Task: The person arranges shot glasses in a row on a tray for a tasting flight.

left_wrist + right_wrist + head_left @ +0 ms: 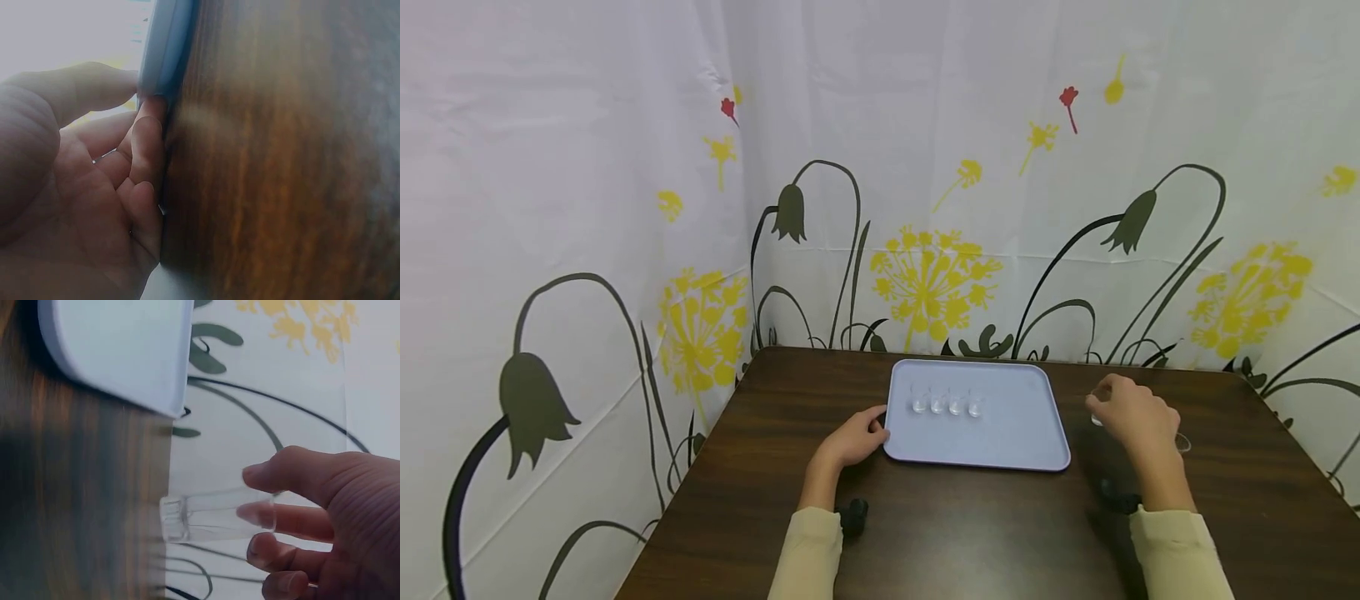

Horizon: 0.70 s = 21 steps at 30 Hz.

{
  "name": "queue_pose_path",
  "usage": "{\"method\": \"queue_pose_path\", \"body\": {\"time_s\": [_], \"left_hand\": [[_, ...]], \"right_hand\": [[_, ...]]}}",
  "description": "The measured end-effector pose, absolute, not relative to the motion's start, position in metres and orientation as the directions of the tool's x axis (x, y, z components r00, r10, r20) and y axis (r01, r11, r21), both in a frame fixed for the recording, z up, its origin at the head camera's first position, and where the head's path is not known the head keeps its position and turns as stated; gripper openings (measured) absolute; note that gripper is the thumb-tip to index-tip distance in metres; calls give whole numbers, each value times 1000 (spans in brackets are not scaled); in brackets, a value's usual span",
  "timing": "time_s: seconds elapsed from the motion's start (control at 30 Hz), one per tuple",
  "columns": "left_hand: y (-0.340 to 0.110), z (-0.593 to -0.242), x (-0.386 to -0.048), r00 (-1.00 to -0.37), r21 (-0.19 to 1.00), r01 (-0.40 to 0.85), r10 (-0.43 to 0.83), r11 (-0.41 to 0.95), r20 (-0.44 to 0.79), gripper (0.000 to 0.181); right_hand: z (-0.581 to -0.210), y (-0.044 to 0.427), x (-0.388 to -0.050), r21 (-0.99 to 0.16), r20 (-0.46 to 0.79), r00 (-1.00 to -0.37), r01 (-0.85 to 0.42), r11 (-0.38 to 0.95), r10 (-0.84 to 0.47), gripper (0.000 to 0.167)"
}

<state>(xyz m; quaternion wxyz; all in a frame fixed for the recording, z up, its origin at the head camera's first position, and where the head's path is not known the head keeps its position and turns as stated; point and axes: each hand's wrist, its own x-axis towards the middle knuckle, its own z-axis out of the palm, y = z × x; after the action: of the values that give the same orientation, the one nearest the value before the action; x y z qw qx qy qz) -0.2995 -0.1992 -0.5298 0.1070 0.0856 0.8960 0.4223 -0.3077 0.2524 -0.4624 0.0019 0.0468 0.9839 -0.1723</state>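
Note:
A pale blue tray point(1015, 433) lies on the table, with several small clear shot glasses point(956, 405) in a row on its left half. My left hand point(852, 438) grips the tray's left edge, the thumb on top and fingertips tucked at its underside in the left wrist view. To the right of the tray, my right hand point(1138, 417) holds another clear shot glass point(215, 515) near its rim between thumb and fingers. That glass is upright, its thick base at or close to the tabletop; I cannot tell whether it touches. In the head view the hand mostly hides it.
A clear round rim point(1183, 442) shows just right of my right wrist, partly hidden. The dark wooden table point(970, 533) ends at a white curtain point(865, 83) with printed flowers. Dark wrist cameras point(853, 517) sit at both cuffs.

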Motion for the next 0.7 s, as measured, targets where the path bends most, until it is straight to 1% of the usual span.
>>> {"method": "queue_pose_path", "body": {"time_s": [0.23,0.37,0.57,0.7], "left_hand": [[-199,-530,-301,-963,777,69,246,625,-113,59],[-199,-531,-301,-963,777,65,243,626,-115,58],[-200,-530,-302,-962,772,62,243,632,-122,58],[-200,-530,-302,-961,768,61,245,637,-126,57]], "right_hand": [[-466,223,-312,-348,60,-997,29,937,54,46],[-469,206,-316,-353,82,-996,-7,935,23,44],[-477,182,-327,-375,88,-994,-88,923,-59,46],[-480,167,-331,-387,87,-991,-126,913,-100,43]]}}
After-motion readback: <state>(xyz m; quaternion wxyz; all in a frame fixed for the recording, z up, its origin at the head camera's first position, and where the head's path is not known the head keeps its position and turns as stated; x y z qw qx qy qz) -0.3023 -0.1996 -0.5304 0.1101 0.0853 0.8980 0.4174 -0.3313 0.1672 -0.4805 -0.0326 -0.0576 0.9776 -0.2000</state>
